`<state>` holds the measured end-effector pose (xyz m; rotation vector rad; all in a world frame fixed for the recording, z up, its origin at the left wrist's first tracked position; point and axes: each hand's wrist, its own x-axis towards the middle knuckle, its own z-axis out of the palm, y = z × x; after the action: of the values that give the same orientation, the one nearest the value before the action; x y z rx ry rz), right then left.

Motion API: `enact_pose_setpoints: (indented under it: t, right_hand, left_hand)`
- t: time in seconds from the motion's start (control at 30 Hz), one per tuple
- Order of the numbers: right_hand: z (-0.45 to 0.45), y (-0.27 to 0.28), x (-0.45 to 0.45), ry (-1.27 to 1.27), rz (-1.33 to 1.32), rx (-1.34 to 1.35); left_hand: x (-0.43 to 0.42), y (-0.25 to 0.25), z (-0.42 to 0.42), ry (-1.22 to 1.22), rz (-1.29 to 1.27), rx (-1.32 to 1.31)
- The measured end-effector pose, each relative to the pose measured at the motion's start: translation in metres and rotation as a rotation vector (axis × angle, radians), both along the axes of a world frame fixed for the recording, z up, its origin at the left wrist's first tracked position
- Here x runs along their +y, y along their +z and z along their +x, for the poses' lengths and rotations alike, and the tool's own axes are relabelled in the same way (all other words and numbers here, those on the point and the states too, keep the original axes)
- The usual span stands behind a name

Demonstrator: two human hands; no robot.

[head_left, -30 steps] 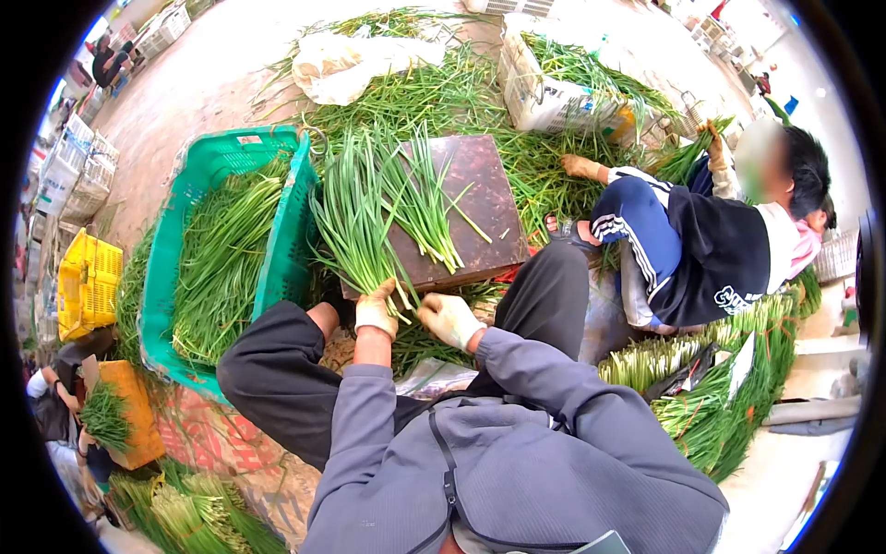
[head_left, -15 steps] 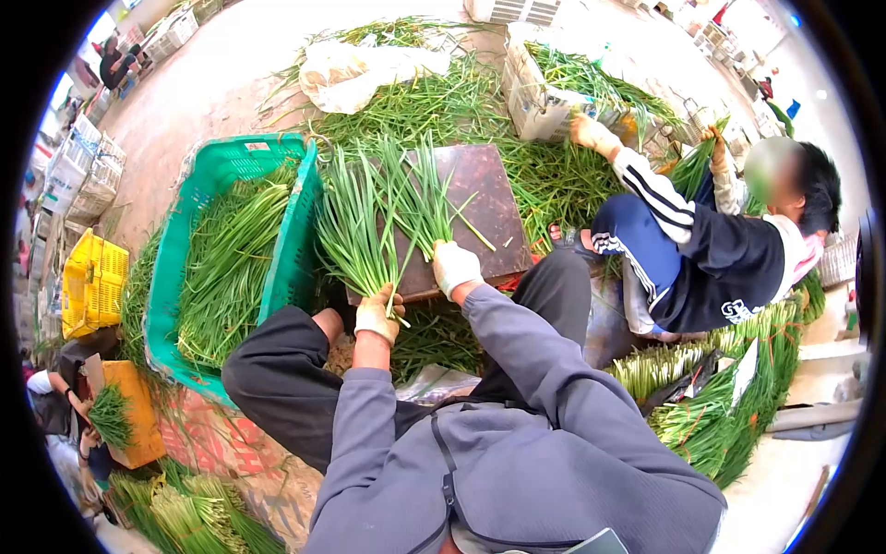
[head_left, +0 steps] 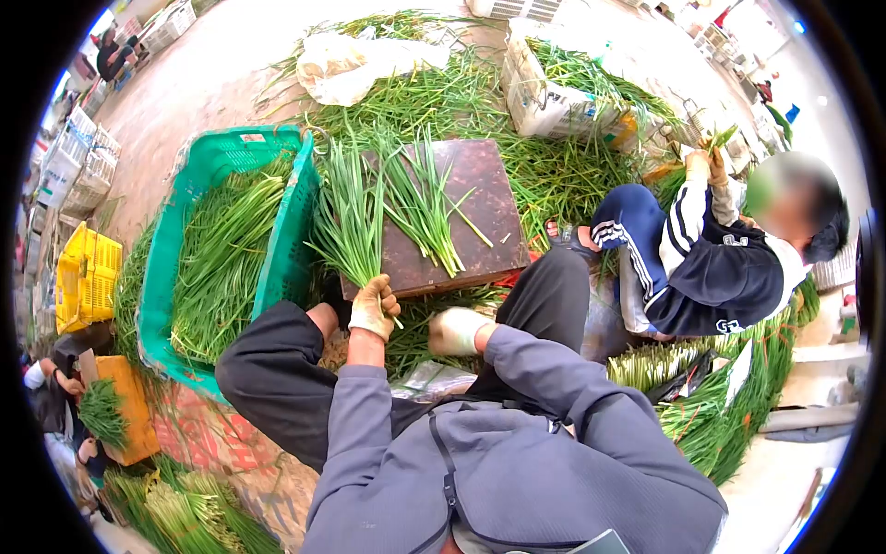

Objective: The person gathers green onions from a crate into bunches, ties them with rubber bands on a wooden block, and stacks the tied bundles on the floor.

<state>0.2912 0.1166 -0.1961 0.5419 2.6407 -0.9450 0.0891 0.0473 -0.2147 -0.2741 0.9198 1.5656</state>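
Observation:
My left hand [head_left: 373, 308], in a pale glove with bare fingertips, is closed round the lower ends of a bunch of garlic chives [head_left: 353, 217]. The leaves fan out over the left edge of a dark brown board [head_left: 484, 208]. On that board lies a smaller loose bunch of garlic chives [head_left: 420, 203], touched by neither hand. Close to my lap, in front of the board's near edge, my right hand [head_left: 455, 331] is curled in its glove. Its fingers face away, and anything inside them is hidden.
A green crate [head_left: 300, 212] of chives stands left of the board. Heaped chives [head_left: 415, 97] cover the floor behind it. At right, a seated co-worker [head_left: 711, 249] handles leaves beside a white crate [head_left: 526, 102]. Tied bundles [head_left: 729, 415] lie at lower right.
My right hand has left the small bunch on the board and drawn back toward my lap. My left hand still grips its bunch. The co-worker's hands have come together.

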Motion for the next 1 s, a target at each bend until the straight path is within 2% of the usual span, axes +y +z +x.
enact_pose_setpoints:
  t: [0.03,0.1,0.17,0.23,0.27,0.33,0.37,0.43,0.5,0.6,0.73,0.8,0.83,0.9,0.93,1.0]
  right_hand:
    - [-0.014,0.025,0.013,-0.293,0.13,0.096]
    - [-0.036,0.034,0.042,-0.6,0.255,0.214]
    - [-0.056,0.028,0.063,-0.637,0.357,0.198]
    - [-0.068,0.015,0.074,-0.581,0.394,0.158]
    - [-0.071,0.009,0.075,-0.579,0.394,0.164]
    - [-0.075,-0.003,0.07,-0.598,0.294,0.159]
    - [-0.075,0.006,0.061,-0.587,0.29,0.154]
    - [-0.068,0.023,0.037,-0.677,0.102,0.222]
    - [-0.062,0.025,0.02,-0.675,0.065,0.26]
    - [-0.059,0.028,0.005,-0.58,0.042,0.249]
    - [-0.053,0.026,0.001,-0.523,0.015,0.263]
    - [-0.049,0.029,0.006,-0.527,-0.143,0.313]
    - [-0.049,0.036,0.009,-0.632,-0.241,0.319]
    - [-0.057,0.024,0.017,-0.979,-0.735,0.28]
    - [-0.059,0.022,0.021,-0.873,-0.46,0.349]
    - [-0.066,0.019,0.024,-0.848,-0.44,0.343]
  left_hand:
    - [-0.001,0.002,0.002,0.013,0.007,0.003]
    - [0.001,0.003,0.004,0.006,0.005,0.017]
    - [0.004,0.007,0.007,0.036,-0.088,0.004]
    - [0.004,0.002,0.004,0.002,-0.022,-0.016]
    - [0.004,0.005,0.005,0.013,-0.078,-0.003]
    - [-0.002,0.0,0.003,0.011,-0.127,0.056]
    - [-0.002,0.002,0.005,0.021,-0.132,0.05]
    - [0.003,0.005,0.014,0.077,-0.147,0.075]
    - [0.004,-0.009,0.015,0.065,-0.122,0.045]
    - [0.005,-0.028,0.014,0.016,-0.136,0.21]
    - [0.003,-0.035,0.014,0.004,-0.071,0.189]
    - [0.001,-0.04,0.013,0.057,-0.051,0.224]
    - [0.0,-0.034,0.013,0.062,-0.051,0.222]
    - [-0.002,-0.022,0.011,-0.027,-0.068,0.188]
    - [-0.003,-0.021,0.012,-0.021,-0.087,0.216]
    - [-0.003,-0.02,0.012,-0.068,-0.082,0.249]
